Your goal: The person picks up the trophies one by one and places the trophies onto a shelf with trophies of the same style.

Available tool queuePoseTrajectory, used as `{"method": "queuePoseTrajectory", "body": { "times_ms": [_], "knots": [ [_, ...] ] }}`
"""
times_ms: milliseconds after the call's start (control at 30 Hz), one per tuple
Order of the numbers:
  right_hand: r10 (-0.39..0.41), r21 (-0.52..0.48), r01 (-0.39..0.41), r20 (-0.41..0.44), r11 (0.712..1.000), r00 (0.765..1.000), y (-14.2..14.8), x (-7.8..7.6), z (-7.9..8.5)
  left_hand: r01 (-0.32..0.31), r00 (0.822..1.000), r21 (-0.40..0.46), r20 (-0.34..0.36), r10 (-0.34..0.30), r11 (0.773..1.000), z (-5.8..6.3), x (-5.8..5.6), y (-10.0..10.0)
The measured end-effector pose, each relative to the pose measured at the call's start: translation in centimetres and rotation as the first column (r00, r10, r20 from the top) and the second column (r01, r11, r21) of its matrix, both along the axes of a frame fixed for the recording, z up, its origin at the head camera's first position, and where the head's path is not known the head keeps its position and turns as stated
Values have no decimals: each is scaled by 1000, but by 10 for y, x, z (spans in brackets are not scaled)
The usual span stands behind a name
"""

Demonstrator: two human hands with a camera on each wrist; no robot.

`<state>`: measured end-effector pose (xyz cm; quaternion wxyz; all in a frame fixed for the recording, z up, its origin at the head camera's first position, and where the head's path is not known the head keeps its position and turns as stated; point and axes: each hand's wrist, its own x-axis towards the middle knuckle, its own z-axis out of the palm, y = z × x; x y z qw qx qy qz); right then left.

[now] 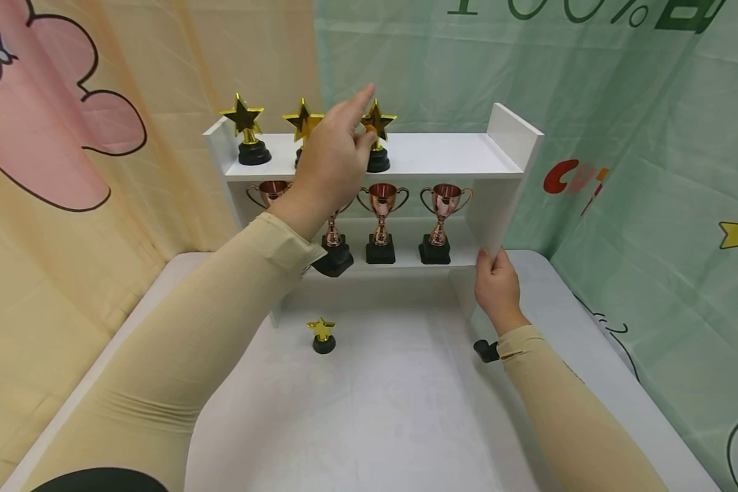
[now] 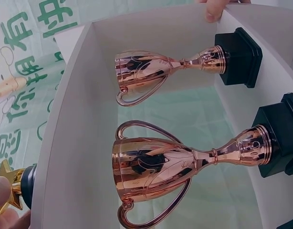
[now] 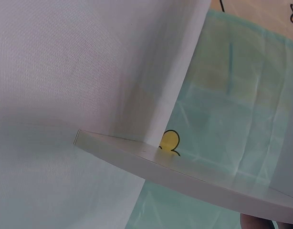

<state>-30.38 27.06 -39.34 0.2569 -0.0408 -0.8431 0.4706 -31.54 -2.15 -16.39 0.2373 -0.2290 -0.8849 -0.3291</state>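
Note:
My left hand (image 1: pixel 338 147) reaches over the top board of the white shelf unit (image 1: pixel 449 152) and pinches the right-hand gold star trophy (image 1: pixel 378 126), whose black base stands on that board. In the left wrist view, fingertips (image 2: pixel 2 191) overlap the gold star (image 2: pixel 14 183). Another star trophy (image 1: pixel 244 117) stands at the left end; a middle one (image 1: pixel 303 123) is partly hidden by the hand. My right hand (image 1: pixel 498 283) grips the unit's right side panel near the lower board.
Several copper-coloured cup trophies (image 1: pixel 381 205) on black bases line the board below. A smaller gold star trophy (image 1: pixel 322 333) stands on the white tabletop (image 1: pixel 375 410). Beside the right wrist is a small black object (image 1: pixel 486 350). Printed curtains (image 1: pixel 652 137) hang close around the table.

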Motion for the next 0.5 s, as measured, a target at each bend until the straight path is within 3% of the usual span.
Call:
{"method": "queuePoseTrajectory", "body": {
  "times_ms": [500],
  "knots": [
    [-4, -3, 4, 1, 1000, 1000, -1, 1, 1, 13, 1000, -12, -18, -14, 1000, -5, 6, -6]
  ]
}}
